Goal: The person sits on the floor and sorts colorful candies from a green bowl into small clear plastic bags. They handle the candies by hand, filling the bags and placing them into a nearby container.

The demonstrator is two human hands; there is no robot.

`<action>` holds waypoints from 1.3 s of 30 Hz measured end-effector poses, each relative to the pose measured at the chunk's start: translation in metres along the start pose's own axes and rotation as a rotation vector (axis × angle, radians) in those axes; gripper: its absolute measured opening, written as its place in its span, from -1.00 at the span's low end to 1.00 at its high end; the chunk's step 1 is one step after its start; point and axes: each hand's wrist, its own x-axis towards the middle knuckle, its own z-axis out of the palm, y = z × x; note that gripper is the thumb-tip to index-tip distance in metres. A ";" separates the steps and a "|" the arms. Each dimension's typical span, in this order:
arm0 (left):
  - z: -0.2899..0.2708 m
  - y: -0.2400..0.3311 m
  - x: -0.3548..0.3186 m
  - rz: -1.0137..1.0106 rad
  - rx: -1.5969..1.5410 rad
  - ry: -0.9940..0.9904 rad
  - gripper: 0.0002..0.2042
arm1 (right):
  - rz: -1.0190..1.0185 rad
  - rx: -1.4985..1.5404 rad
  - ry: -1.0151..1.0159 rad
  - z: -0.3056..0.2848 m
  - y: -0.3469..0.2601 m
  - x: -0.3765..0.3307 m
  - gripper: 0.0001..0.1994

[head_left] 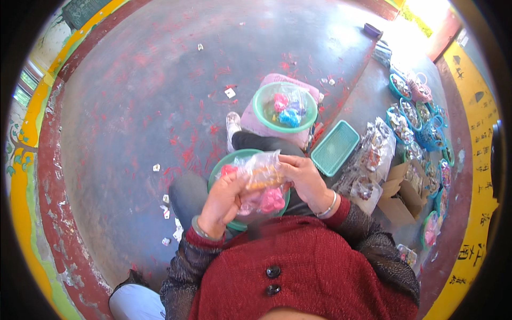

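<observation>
Over my lap, a clear plastic bag (260, 162) with an orange-yellow strip is stretched between my two hands. My left hand (220, 198) is closed on its left side, thumb on top. At the upper right edge, my right hand (305, 175) pinches the same bag. Beneath it sits a green basin (217, 172) on my lap, partly hidden by hands and bag. Bright pink bundles (271, 199) show in the basin just below the bag; what they are made of is too blurred to tell.
Ahead, another green basin (260, 118) with pink and blue bundles stands on a pink padded seat (250, 118). To the right are a teal basket (319, 160), a heap of clear bags (373, 149), an open cardboard box (392, 205) and several filled baskets (431, 133). Red scraps litter the floor.
</observation>
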 end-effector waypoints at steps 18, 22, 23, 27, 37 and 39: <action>-0.004 -0.016 0.008 -0.147 0.057 -0.021 -0.78 | 0.185 -0.008 -0.162 -0.040 0.007 -0.014 -0.86; -0.008 -0.031 0.016 -0.172 0.073 -0.015 -0.79 | 0.092 -0.077 -0.030 -0.064 -0.018 -0.041 -0.80; -0.007 -0.031 0.017 -0.172 0.067 -0.031 -0.79 | 0.064 -0.067 0.025 -0.073 -0.023 -0.049 -0.79; -0.012 -0.031 0.015 -0.150 0.053 -0.036 -0.79 | -0.132 0.212 0.302 -0.142 -0.016 -0.070 -0.79; -0.022 -0.039 0.019 -0.148 0.048 -0.028 -0.80 | -0.615 0.694 0.865 -0.280 0.045 -0.088 -0.91; -0.020 -0.038 0.019 -0.144 0.052 -0.026 -0.80 | -0.560 0.733 0.895 -0.286 0.067 -0.077 -0.90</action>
